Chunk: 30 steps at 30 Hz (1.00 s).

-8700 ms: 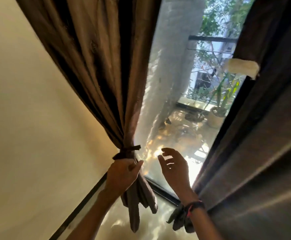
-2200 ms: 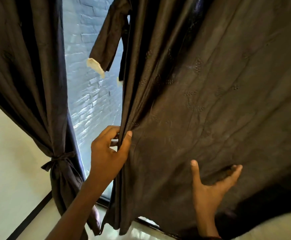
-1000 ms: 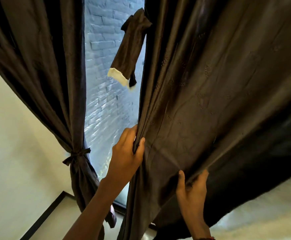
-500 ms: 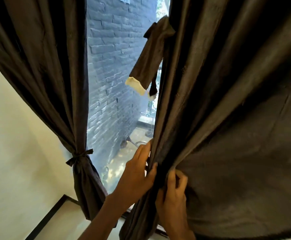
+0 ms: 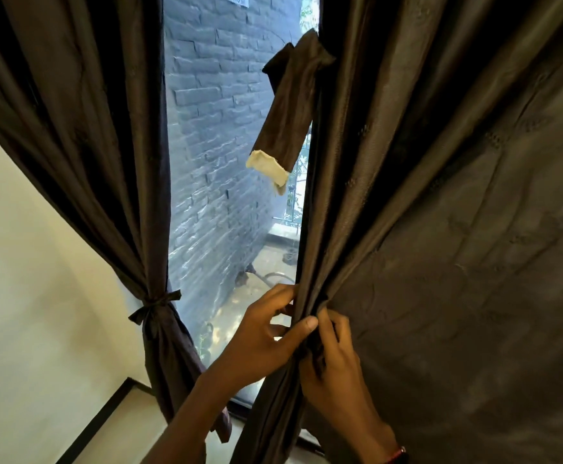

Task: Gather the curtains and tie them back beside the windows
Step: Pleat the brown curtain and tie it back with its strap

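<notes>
A dark brown curtain (image 5: 457,212) fills the right half of the view, its left edge bunched into folds. My left hand (image 5: 266,333) grips that bunched edge from the window side, thumb over the front. My right hand (image 5: 335,360) pinches the folds right beside it, fingers curled into the cloth. A brown tie-back strap (image 5: 288,108) with a pale end hangs from the curtain edge above my hands. At the left, a second brown curtain (image 5: 82,128) is gathered and bound by a knotted tie (image 5: 154,304).
Between the two curtains is the window glass (image 5: 213,195), with a grey brick wall outside. A pale wall (image 5: 22,296) lies at the left. Its dark skirting (image 5: 106,410) meets the light floor at the bottom left.
My right hand has come leftward across the curtain, pulling the loose cloth into folds against my left hand. The left hand has slid lower on the edge. The window gap has widened.
</notes>
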{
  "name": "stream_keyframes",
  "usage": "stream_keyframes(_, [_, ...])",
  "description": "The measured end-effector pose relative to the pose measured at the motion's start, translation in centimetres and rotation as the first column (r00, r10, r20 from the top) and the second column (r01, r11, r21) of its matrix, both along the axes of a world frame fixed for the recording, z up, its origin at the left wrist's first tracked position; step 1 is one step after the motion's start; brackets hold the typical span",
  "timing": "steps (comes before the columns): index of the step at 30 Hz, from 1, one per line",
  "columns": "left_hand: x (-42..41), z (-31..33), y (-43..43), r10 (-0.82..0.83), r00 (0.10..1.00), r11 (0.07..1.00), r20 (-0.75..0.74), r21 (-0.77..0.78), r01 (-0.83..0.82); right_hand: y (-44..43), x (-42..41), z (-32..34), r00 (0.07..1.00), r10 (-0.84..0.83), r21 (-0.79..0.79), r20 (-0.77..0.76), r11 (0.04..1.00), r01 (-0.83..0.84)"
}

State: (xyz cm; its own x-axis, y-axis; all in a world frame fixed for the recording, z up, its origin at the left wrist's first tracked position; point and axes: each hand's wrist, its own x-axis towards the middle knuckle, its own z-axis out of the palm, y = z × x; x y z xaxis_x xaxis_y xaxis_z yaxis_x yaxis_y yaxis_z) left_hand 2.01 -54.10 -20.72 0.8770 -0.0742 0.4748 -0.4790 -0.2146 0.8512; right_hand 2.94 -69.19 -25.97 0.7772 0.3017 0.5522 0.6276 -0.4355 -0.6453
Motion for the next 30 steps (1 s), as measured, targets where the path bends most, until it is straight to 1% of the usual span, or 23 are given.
stream_keyframes(2, [-0.2, 0.5, 0.1, -0.041, 0.999, 0.999, -0.007, -0.013, 0.041, -0.1, 0.2, 0.5, 0.996, 0.092, 0.116, -0.011, 0.989, -0.09])
stream_keyframes(3, [-0.2, 0.7, 0.2, -0.066, 0.998, 0.997, -0.014, -0.03, 0.066, 0.0, 0.3, 0.7, 0.995, 0.1, 0.162, 0.01, 0.982, -0.1])
stream_keyframes(6, [-0.3, 1.0, 0.4, -0.128, 0.991, 0.99, -0.047, -0.071, 0.124, 0.3, 0.7, 1.2, 0.997, 0.024, 0.255, 0.069, 0.966, -0.041])
stream_keyframes(9, [-0.2, 1.3, 0.0, -0.022, 0.999, 0.999, 0.028, -0.031, 0.023, 0.6, 1.0, 0.9, 0.993, -0.055, 0.294, 0.107, 0.956, 0.022])
stream_keyframes(12, [0.2, 1.1, -0.4, 0.097, 0.994, 0.993, 0.056, -0.08, -0.092, 1.1, 0.9, 0.2, 0.981, -0.13, 0.316, 0.143, 0.946, 0.079])
stream_keyframes(15, [0.5, 0.9, -0.7, 0.246, 0.96, 0.967, 0.135, -0.095, -0.234, 1.4, 0.7, -0.6, 0.967, -0.216, 0.318, 0.132, 0.934, 0.165])
stream_keyframes(18, [0.6, 1.0, -1.1, 0.368, 0.92, 0.925, 0.138, -0.156, -0.346, 1.5, 0.3, -0.6, 0.971, -0.22, 0.288, 0.088, 0.939, 0.187])
stream_keyframes(20, [0.6, 1.1, -1.8, 0.375, 0.918, 0.921, 0.13, -0.167, -0.353, 1.6, 0.2, -0.2, 0.978, -0.186, 0.244, 0.096, 0.957, 0.158])
stream_keyframes(22, [0.6, 1.2, -2.3, 0.342, 0.932, 0.93, 0.121, -0.186, -0.317, 1.5, 0.3, 0.1, 0.982, -0.155, 0.223, 0.11, 0.966, 0.128])
stream_keyframes(24, [0.5, 1.6, -2.5, 0.312, 0.939, 0.94, 0.145, -0.192, -0.282, 1.3, 0.4, 0.3, 0.982, -0.142, 0.185, 0.121, 0.976, 0.118])
stream_keyframes(26, [0.6, 2.2, -2.8, 0.285, 0.94, 0.954, 0.187, -0.151, -0.259, 1.1, 0.3, 0.6, 0.987, -0.113, 0.155, 0.118, 0.983, 0.094])
stream_keyframes(28, [0.9, 2.9, -3.3, 0.313, 0.92, 0.95, 0.235, -0.076, -0.304, 0.6, 0.1, 1.1, 0.985, -0.094, 0.131, 0.143, 0.989, 0.076])
stream_keyframes(30, [1.4, 3.3, -3.7, 0.364, 0.869, 0.926, 0.336, -0.029, -0.376, -0.4, -0.2, 1.6, 0.968, -0.128, 0.106, 0.217, 0.989, 0.107])
